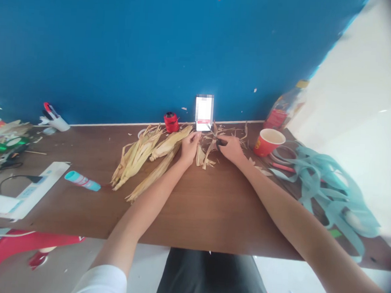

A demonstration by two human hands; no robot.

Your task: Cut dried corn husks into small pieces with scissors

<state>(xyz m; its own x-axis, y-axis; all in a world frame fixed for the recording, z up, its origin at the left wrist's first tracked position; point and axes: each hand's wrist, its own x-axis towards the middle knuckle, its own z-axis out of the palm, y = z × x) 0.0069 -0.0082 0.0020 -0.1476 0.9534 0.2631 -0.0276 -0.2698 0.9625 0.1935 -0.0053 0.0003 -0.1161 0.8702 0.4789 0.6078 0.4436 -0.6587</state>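
Note:
My left hand [189, 148] pinches a strip of dried corn husk [206, 154] at the table's far side. My right hand [230, 149] grips a pair of black-handled scissors [216, 136], whose blades point toward the strip and are partly hidden by my fingers. Husk scraps [227, 133] lie scattered under and around both hands. Left of my left hand lie bundles of pale dried corn husks [135, 157], with a long husk piece [152, 179] near them. A red spool of thread [171, 122] stands behind the husks.
A blurred white phone or card [204, 111] leans on the blue wall [155, 42] behind the brown table [211, 209]. To the right are a red paper cup [270, 141], a plastic bottle [285, 108] and teal strips [322, 185]. A teal tube [82, 180] lies left.

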